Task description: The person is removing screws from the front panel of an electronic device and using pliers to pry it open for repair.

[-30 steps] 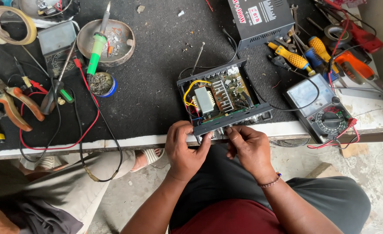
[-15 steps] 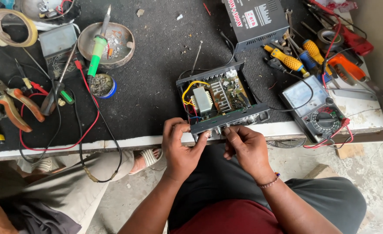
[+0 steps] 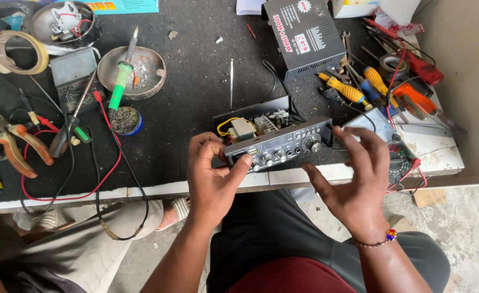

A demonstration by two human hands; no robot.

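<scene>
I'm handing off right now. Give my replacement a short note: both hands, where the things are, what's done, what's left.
Left hand: grips the left end of the open amplifier chassis, thumb on its front knobs.
Right hand: open, fingertips at the chassis's right end by the large knob.
Chassis stands at the workbench front edge, front panel toward you, board exposed.
Black cover-like box lies behind; screwdrivers and multimeter to the right.
Done: top is off.
Left: not closed yet.

Two hands (image 3: 212, 179); one open amplifier (image 3: 275, 138); two yellow-handled screwdrivers (image 3: 348, 89), perhaps more; one soldering iron (image 3: 121, 76).
</scene>
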